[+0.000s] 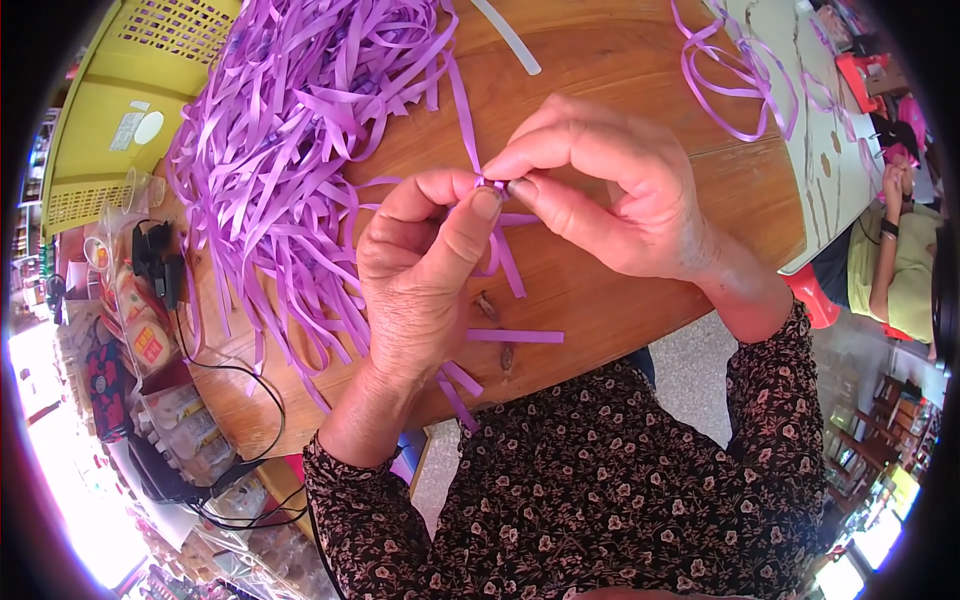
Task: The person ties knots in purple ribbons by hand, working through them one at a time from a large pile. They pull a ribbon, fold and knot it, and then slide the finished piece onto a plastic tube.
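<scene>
Both my hands meet above the wooden table (600, 310), pinching one purple ribbon (465, 115) at the same small spot. My left hand (415, 260) grips it between thumb and forefinger. From the other side, the thumb and forefinger of my right hand (620, 190) close on it, with the other fingers curled. What lies right between the fingertips is too small to make out. The ribbon runs up from there toward a big tangled heap of purple ribbons (300, 130), and short ends hang below my fingers. Loose ribbon ends (515, 337) lie by my left wrist.
A yellow plastic basket (90, 130) stands at the far left, with black cables (270, 395) and packages below it. More ribbon loops (720, 90) lie toward the white marbled tabletop (830, 170). A pale strip (508, 40) lies behind my hands. Another person (895, 250) sits at the right.
</scene>
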`<state>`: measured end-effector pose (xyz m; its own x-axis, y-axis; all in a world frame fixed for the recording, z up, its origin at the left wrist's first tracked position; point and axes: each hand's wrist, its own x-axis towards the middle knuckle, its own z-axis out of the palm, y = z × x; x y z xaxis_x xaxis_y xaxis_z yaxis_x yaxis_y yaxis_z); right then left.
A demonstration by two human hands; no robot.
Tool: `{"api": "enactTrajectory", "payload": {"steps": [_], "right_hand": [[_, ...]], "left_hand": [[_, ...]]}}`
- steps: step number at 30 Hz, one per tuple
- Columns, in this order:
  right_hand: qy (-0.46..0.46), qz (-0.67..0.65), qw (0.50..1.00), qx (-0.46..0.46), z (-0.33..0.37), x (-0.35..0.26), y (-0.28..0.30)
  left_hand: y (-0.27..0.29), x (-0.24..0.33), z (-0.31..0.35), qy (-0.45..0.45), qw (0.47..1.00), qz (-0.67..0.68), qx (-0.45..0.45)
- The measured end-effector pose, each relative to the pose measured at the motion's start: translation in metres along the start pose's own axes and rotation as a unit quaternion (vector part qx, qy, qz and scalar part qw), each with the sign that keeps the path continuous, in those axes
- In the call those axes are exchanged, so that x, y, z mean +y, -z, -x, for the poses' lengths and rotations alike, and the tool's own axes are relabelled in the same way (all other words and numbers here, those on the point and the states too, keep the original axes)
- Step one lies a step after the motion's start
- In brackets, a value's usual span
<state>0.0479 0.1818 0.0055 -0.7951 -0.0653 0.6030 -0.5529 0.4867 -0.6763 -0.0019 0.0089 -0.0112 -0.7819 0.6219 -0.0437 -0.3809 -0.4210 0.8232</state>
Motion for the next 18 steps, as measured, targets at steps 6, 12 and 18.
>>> {"api": "enactTrajectory", "payload": {"steps": [6,12,18], "right_hand": [[-0.017,-0.019,1.0,-0.01,0.0008,-0.0004,0.0043],[-0.06,-0.035,0.998,0.0,0.0003,-0.0054,0.0044],[-0.082,-0.056,0.995,0.002,0.0012,-0.0027,0.0065]], "left_hand": [[-0.0003,0.005,-0.0002,0.012,0.999,-0.037,-0.008],[-0.0045,0.0078,0.0018,0.012,0.996,-0.089,-0.015],[-0.0032,0.008,0.0024,-0.054,0.979,-0.197,-0.019]]}}
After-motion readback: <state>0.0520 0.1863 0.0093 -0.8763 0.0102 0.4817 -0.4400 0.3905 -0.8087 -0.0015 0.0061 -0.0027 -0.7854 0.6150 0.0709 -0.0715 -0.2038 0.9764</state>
